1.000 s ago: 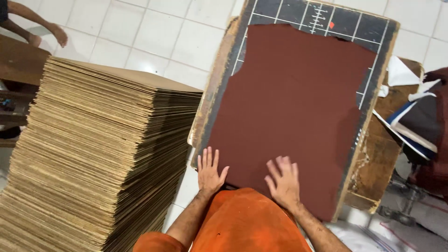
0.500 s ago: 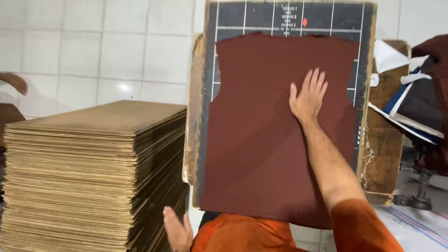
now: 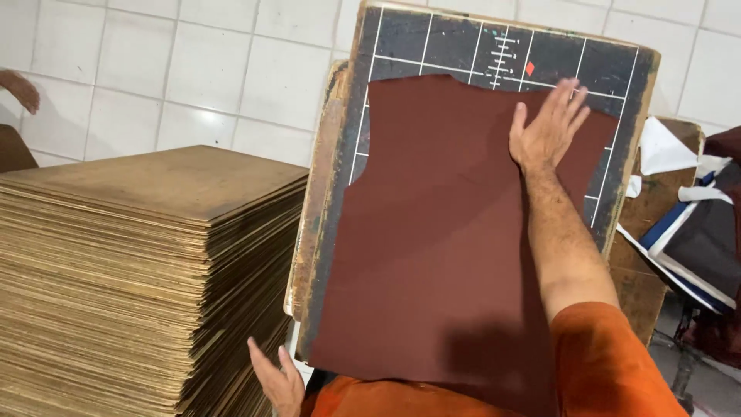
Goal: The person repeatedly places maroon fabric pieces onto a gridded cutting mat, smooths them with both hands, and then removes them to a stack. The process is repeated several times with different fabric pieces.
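A dark red-brown cut piece of fabric (image 3: 432, 232) lies flat on a black board with white grid lines (image 3: 633, 100). My right hand (image 3: 546, 127) rests open and flat on the fabric near its far right corner, fingers spread. Low at the near left, my left hand (image 3: 278, 382) hangs open beside the board's edge, next to the stack of boards, holding nothing. My orange sleeve (image 3: 610, 363) covers the near right part of the fabric.
A tall stack of thin brown boards (image 3: 147, 270) stands at the left, close to the gridded board. Folded dark and white cloth pieces (image 3: 695, 232) lie on a wooden surface at the right. Another person's hand (image 3: 19, 89) shows at the far left over white floor tiles.
My right hand slid from the near edge of the fabric up to its far right corner. My left hand left the fabric and dropped to the near left beside the board.
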